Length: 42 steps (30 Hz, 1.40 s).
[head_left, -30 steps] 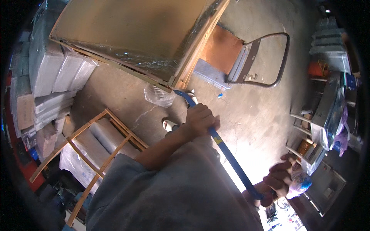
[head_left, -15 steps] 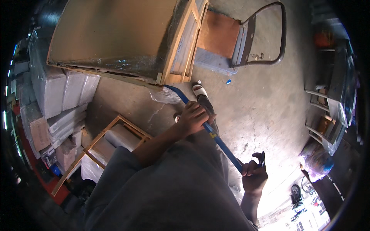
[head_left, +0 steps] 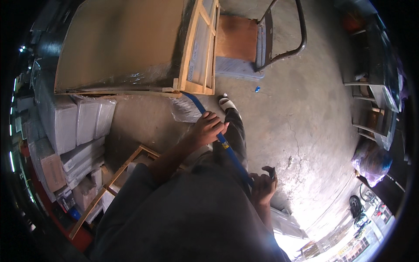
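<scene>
A long blue pry bar (head_left: 237, 161) slants across the middle of the view. My left hand (head_left: 209, 129) is closed around its upper half, above a small yellow label. Closed on the lower end is my right hand (head_left: 263, 187); a dark shape sticks up by its thumb, too dim to make out. The bar's bent tip meets the bottom corner of a wooden crate frame (head_left: 200, 87), and I cannot tell how deep it goes. This slatted frame runs along the side of a big brown, film-wrapped carton (head_left: 126, 39).
A flatbed trolley with a curved handle (head_left: 301, 35) stands beyond the crate. Wrapped grey boxes (head_left: 65, 118) are stacked at left, near a loose wooden frame (head_left: 113, 183). Crumpled clear film (head_left: 185, 109) lies below the crate. My sandalled foot (head_left: 227, 104) is close to its corner.
Both hands and the bar's lower end have shifted left, my right hand the most. The bar now stands steeper, its tip still at the crate corner. The view has turned slightly.
</scene>
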Each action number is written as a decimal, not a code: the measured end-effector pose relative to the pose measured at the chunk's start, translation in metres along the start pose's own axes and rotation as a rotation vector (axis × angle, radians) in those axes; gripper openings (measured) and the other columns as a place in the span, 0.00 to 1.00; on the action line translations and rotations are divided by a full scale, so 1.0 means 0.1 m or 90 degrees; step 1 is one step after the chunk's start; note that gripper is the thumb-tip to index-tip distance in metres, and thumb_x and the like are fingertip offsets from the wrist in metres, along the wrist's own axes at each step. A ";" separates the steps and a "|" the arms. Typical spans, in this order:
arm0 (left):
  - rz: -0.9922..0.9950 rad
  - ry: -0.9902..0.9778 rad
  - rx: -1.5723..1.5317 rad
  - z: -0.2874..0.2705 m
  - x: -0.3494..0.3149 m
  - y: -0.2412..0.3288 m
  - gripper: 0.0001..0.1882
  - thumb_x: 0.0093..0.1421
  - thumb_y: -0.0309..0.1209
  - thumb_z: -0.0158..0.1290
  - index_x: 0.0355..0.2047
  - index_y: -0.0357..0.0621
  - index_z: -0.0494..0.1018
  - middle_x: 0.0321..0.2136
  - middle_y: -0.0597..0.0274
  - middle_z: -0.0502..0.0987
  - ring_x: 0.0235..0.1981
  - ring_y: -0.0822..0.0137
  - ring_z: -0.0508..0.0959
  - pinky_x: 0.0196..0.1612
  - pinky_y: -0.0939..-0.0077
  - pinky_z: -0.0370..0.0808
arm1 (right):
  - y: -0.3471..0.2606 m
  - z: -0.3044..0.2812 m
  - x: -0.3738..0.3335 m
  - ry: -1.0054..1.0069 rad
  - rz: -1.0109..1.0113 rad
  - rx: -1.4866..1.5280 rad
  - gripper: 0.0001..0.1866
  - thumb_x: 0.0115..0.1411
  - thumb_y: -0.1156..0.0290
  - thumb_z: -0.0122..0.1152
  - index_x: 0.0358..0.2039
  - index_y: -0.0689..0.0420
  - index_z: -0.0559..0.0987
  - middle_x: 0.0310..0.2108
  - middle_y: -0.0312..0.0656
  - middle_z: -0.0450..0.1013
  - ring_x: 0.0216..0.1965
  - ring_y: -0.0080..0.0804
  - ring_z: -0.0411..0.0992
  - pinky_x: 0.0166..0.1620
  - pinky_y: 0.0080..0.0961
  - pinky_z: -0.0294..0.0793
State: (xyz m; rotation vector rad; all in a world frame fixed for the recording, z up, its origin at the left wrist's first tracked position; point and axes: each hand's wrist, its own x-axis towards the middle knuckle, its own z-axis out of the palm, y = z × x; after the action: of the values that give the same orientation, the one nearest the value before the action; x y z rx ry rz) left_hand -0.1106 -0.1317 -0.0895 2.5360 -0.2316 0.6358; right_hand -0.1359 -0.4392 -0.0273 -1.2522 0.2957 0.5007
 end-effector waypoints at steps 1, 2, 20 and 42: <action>0.009 -0.014 -0.002 0.02 0.00 -0.02 0.12 0.51 0.26 0.63 0.19 0.49 0.69 0.19 0.66 0.66 0.26 0.64 0.70 0.35 0.68 0.64 | 0.02 0.01 0.06 0.034 0.011 0.022 0.22 0.66 0.58 0.46 0.46 0.67 0.69 0.15 0.29 0.55 0.15 0.19 0.56 0.36 0.36 0.79; 0.013 -0.037 -0.001 0.04 0.00 -0.05 0.11 0.51 0.26 0.63 0.19 0.49 0.69 0.19 0.66 0.66 0.26 0.64 0.70 0.34 0.68 0.64 | 0.02 0.02 0.14 0.064 0.021 0.041 0.19 0.65 0.62 0.45 0.45 0.68 0.69 0.11 0.29 0.52 0.11 0.18 0.52 0.35 0.36 0.78; -0.261 -0.220 0.056 0.46 0.80 -0.46 0.16 0.42 0.36 0.66 0.32 0.50 0.75 0.30 0.61 0.76 0.34 0.60 0.78 0.40 0.63 0.72 | -0.92 -0.01 2.90 -0.113 0.164 -0.094 0.34 0.67 0.49 0.53 0.63 0.64 0.64 0.16 0.27 0.51 0.12 0.17 0.52 0.17 0.20 0.54; -0.414 -0.274 0.197 0.88 1.00 -0.68 0.19 0.42 0.36 0.67 0.33 0.45 0.74 0.29 0.59 0.78 0.32 0.59 0.79 0.39 0.62 0.73 | -0.66 0.32 4.08 -0.202 0.253 -0.107 0.35 0.65 0.49 0.58 0.62 0.63 0.65 0.13 0.24 0.46 0.13 0.14 0.47 0.19 0.16 0.53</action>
State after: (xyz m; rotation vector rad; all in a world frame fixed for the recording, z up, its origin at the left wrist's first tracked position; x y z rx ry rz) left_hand 0.0305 -0.1230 -0.1374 2.7798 0.5717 -0.1408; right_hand 0.2455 -0.3429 -0.1585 -1.2569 0.2372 1.0720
